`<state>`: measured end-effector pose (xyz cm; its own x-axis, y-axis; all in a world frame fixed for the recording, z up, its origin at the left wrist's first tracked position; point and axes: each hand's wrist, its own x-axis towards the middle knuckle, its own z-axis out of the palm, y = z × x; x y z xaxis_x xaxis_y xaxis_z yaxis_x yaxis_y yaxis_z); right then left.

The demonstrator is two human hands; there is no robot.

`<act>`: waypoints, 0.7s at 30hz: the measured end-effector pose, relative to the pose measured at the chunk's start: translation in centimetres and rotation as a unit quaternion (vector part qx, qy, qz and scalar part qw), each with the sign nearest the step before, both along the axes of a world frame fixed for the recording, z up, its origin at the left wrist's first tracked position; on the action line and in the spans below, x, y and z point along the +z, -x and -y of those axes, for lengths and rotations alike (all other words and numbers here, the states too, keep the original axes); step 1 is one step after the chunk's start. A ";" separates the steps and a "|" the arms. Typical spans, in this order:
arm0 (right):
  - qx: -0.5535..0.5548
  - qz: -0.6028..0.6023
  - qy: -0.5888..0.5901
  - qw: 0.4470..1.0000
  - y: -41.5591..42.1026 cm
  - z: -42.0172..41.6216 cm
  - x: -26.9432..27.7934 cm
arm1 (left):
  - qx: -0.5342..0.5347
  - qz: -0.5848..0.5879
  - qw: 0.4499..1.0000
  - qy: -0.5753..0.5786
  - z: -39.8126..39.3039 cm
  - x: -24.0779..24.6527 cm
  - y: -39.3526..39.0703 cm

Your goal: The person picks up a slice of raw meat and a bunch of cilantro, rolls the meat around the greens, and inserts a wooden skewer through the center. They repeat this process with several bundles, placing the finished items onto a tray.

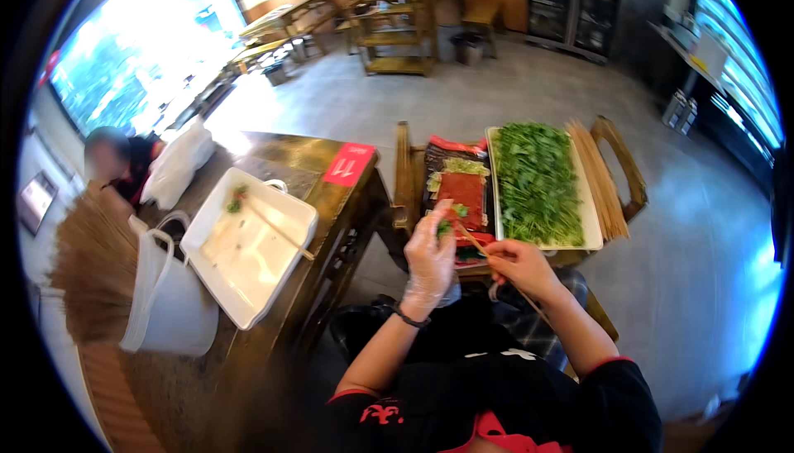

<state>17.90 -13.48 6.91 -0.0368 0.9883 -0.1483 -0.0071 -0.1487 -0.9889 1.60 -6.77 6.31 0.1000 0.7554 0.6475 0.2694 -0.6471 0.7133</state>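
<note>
My left hand [431,254], in a clear plastic glove, pinches a small roll of red meat and green herb [444,227]. My right hand [521,267] is bare and grips a thin wooden skewer [472,242], its tip at the roll. How far the tip goes in is hidden by my fingers. Just beyond my left hand lies a slab of sliced red meat [462,196] on dark packaging, with pale green pieces around it. A white tray [491,161] heaped with cilantro-like greens [538,183] stands beyond my right hand, with a bundle of skewers [598,183] along its right side.
On the wooden table [298,174] at left, a white tray [211,292] holds one loaded skewer [273,223]. Near it stand a white bucket [173,298], a large bundle of thin sticks [93,261] and a white plastic bag [180,165]. A person [133,161] sits behind them.
</note>
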 end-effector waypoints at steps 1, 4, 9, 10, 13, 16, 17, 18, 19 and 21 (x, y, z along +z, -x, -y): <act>0.009 -0.028 0.010 1.000 -0.2 0.0 -0.5 | -0.001 -0.009 1.000 -0.011 -0.1 -0.2 0.0; -0.025 -0.062 -0.002 0.998 -0.1 0.3 -1.3 | -0.034 0.011 0.999 -0.013 0.2 -0.1 -0.6; -0.078 -0.016 -0.029 0.996 0.4 0.5 -1.4 | -0.062 0.013 0.997 -0.048 0.2 -0.4 -0.7; -0.083 -0.001 -0.036 0.996 0.6 0.5 -1.4 | -0.062 0.012 0.997 -0.048 0.3 -0.3 -0.8; -0.093 0.018 -0.035 0.995 1.4 0.2 -1.3 | -0.070 0.008 0.997 -0.038 0.4 -0.4 -0.8; -0.064 0.012 -0.007 0.998 1.5 0.3 -0.5 | -0.071 0.006 0.997 -0.022 0.5 -0.9 -0.9; -0.059 -0.019 0.001 0.998 1.4 0.2 -0.6 | -0.070 0.005 0.997 -0.017 0.5 -1.0 -0.9; -0.054 -0.049 0.009 0.997 1.3 0.0 -0.8 | -0.072 0.009 0.997 -0.016 0.5 -1.0 -0.9; -0.049 -0.078 0.017 0.996 1.2 0.0 -0.8 | -0.073 0.012 0.997 -0.016 0.6 -1.0 -1.0; -0.025 -0.074 0.012 0.997 1.0 0.2 0.0 | -0.076 0.018 0.997 -0.010 0.6 -0.9 -1.0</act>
<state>16.88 -13.67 6.95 -0.0116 0.9856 -0.1687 -0.1607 -0.1683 -0.9725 2.63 -7.39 5.38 0.1887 0.7203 0.6675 0.1425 -0.6926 0.7071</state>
